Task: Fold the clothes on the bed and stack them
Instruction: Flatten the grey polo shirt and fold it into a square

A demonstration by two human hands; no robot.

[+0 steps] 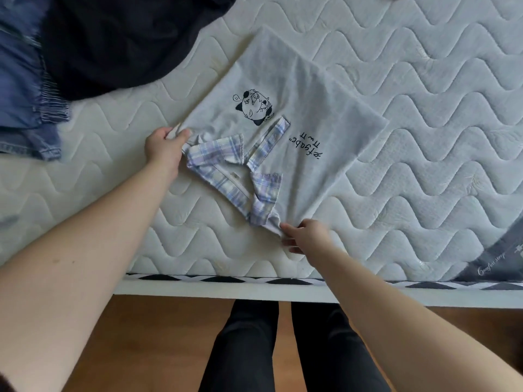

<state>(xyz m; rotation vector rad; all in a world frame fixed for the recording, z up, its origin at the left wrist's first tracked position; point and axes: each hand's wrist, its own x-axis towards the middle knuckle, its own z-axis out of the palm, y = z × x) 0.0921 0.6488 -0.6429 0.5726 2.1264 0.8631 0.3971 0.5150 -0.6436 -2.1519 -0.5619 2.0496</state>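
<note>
Pale shirt (285, 108) lay flat on mattress (424, 94) near frame centre, plaid collar (226, 171) toward the person, cartoon print (254, 107) & lettering upside down. L hand (164, 145) pinched shirt's shoulder corner at 9 o'clock of collar; R hand (305, 236) pinched other shoulder corner at 5 o'clock of collar. Dark garment (119, 38) bunched at 11 o'clock, touching jeans (25, 94) at 9–10 o'clock. Person's legs & wood floor at 6.
</note>
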